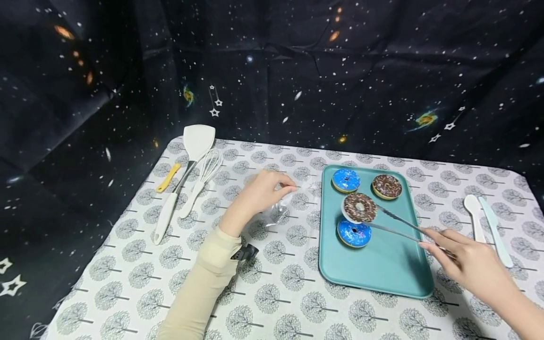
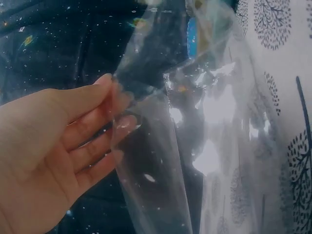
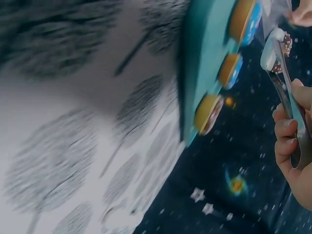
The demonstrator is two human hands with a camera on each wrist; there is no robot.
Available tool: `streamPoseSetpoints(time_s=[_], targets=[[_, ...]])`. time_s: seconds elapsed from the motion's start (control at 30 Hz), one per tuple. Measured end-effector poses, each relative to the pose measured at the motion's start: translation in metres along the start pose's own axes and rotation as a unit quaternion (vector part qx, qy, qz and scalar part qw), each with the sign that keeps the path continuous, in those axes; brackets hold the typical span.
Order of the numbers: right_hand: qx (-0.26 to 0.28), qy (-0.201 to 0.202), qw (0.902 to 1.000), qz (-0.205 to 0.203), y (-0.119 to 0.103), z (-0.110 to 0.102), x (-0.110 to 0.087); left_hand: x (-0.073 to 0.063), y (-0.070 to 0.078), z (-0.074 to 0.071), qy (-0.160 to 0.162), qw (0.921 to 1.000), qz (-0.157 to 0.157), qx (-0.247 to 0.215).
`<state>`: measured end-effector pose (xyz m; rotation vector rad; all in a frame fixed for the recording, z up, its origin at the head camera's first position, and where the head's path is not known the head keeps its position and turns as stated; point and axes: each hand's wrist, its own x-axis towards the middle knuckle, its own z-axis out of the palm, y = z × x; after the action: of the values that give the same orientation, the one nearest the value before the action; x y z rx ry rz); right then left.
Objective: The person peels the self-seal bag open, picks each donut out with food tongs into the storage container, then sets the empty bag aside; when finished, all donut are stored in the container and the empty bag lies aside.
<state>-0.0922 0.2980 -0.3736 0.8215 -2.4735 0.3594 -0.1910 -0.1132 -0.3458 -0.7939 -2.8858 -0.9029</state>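
In the head view my left hand [image 1: 262, 191] pinches the edge of a clear plastic bag [image 1: 278, 213] left of the tray. The left wrist view shows the bag [image 2: 219, 122] hanging from the thumb and fingertips. My right hand [image 1: 473, 264] grips metal tongs [image 1: 399, 218]. Between the tong tips a brown sprinkled donut [image 1: 350, 203] with a pale underside is held above the teal tray [image 1: 382, 269]. On the tray lie two blue donuts, one at the back [image 1: 340, 178] and one nearer [image 1: 346, 233], partly covered by the held donut. Another brown donut [image 1: 379, 183] lies at the back right.
At the left lie a white spatula [image 1: 199, 141], a white whisk [image 1: 195, 196] and a small yellow utensil [image 1: 167, 178]. A white spoon [image 1: 472, 206] and a light blue knife [image 1: 497, 233] lie right of the tray. A dark star-patterned cloth [image 1: 272, 85] hangs behind the table.
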Motion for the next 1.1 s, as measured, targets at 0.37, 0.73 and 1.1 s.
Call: streamPoseSetpoints(time_s=[0.37, 0.73, 1.1], targets=[[-0.037, 0.016, 0.9976, 0.055, 0.023, -0.016, -0.046, 0.003, -0.007, 0.013, -0.034, 0.9993, -0.005, 0.017], [-0.044, -0.023, 0.9936, 0.101, 0.029, -0.014, -0.078, 0.005, -0.011, 0.025, -0.032, 0.9992, -0.009, 0.024], [-0.042, -0.063, 0.9887, 0.129, 0.029, -0.01, -0.087, 0.008, -0.011, 0.034, -0.051, 0.9974, -0.033, 0.04]])
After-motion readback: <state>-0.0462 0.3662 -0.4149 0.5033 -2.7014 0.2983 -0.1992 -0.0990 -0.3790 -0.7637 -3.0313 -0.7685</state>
